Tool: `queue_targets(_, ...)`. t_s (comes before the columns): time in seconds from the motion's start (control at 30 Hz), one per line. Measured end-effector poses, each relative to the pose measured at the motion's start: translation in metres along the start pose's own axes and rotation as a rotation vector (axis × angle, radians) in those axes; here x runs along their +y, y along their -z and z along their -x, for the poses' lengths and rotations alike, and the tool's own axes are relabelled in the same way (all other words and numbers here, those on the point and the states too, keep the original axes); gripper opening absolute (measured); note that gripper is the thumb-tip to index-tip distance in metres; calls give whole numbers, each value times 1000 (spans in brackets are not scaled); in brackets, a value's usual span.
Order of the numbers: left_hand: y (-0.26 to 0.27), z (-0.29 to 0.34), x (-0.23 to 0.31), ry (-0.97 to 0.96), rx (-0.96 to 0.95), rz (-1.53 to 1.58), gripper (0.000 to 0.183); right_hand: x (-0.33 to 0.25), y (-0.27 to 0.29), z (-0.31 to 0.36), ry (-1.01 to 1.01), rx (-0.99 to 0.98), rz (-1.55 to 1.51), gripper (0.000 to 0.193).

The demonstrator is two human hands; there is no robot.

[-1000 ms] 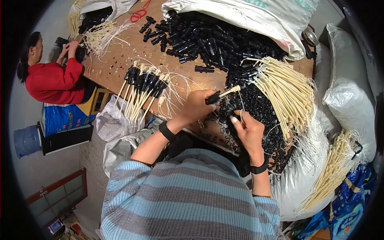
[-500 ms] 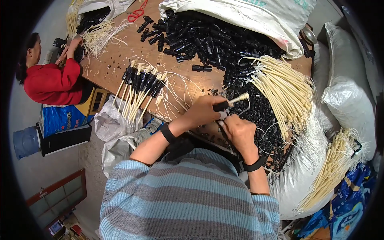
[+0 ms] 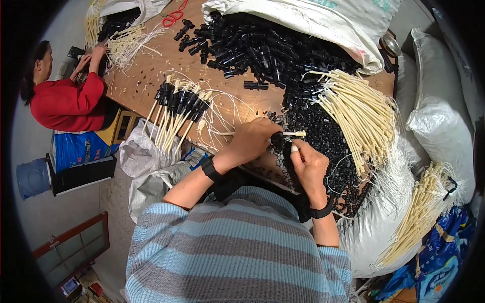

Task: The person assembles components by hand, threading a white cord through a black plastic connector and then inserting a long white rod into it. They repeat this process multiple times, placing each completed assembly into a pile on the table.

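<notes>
My left hand is closed around a black plastic connector, mostly hidden by the fingers. A thin cream stick runs through it, its pale frayed tip pointing right and its other end showing left of the hand. My right hand is just below that tip, thumb and forefinger pinched; a bit of white string shows beside them, but what they grip is too small to make out. A white wrap covers part of one right finger. Beneath both hands lie small black pieces in a loose heap.
Cream sticks with white strings lie in a bundle at right. Assembled connectors on sticks rest at the table's left edge. Behind are a heap of black connectors, a white sack and red scissors. A co-worker in red handles pieces at far left.
The stick has turned from slanting upward to nearly level. My right hand has opened out slightly and shifted right and down, with its thumb now near the tip. The co-worker's hands moved slightly.
</notes>
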State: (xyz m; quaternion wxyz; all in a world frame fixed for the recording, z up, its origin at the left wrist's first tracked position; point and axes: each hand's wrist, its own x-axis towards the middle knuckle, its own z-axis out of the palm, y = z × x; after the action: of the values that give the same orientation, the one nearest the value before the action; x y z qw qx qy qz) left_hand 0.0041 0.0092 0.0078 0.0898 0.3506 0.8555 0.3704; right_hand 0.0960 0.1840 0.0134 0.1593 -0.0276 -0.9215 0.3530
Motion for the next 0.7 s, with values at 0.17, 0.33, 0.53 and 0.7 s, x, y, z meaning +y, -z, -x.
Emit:
queue_targets(0.17, -8, 2, -3, -46, -46, 16, 40, 1, -3, 1, -9, -15, -4, 12)
queue_targets(0.33, -12, 3, 0, -39, -100, 1, 41, -3, 0, -1, -103, -102, -99, 10)
queue_targets(0.53, -10, -2, 0, -38, -138, 183, 40, 1, -5, 1, 82, -226, -91, 10)
queue_targets(0.7, -5, -4, -3, -190, 86, 230, 30, -2, -6, 0, 75, -176, -37, 12)
